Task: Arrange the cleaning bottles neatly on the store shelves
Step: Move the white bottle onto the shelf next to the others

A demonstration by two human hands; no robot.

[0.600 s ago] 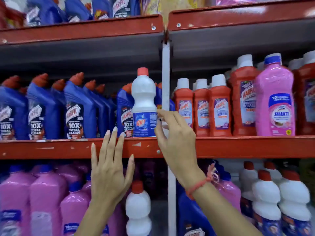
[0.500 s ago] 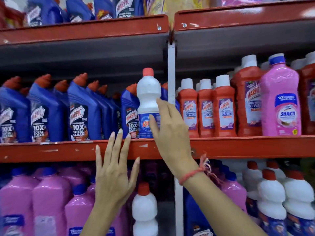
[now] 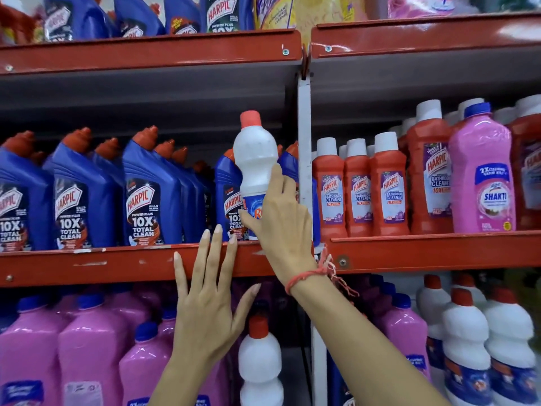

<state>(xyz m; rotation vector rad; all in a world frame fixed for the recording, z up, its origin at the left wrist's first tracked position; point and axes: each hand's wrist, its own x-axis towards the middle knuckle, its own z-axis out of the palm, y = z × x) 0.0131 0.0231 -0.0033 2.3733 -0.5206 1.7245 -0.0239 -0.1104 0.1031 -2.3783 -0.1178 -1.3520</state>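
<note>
A white bottle with a red cap (image 3: 255,159) stands at the front of the middle shelf (image 3: 117,263), among blue Harpic bottles (image 3: 146,194). My right hand (image 3: 282,221) is wrapped around its lower label part, thumb on the left, fingers on the right. My left hand (image 3: 207,306) is open with fingers spread, its fingertips resting on the red shelf edge just left of the bottle. A second white bottle with a red cap (image 3: 260,361) stands on the shelf below, between my forearms.
Orange Harpic bathroom cleaner bottles (image 3: 358,189) and a pink Shakti bottle (image 3: 483,177) fill the middle shelf right of the white upright post (image 3: 304,142). Pink bottles (image 3: 87,353) stand lower left, white bottles (image 3: 486,347) lower right. More bottles sit on the top shelf (image 3: 146,51).
My right hand moved from touching the white bottle's right side with its fingertips to closing around its lower body. My left hand stays spread on the shelf edge.
</note>
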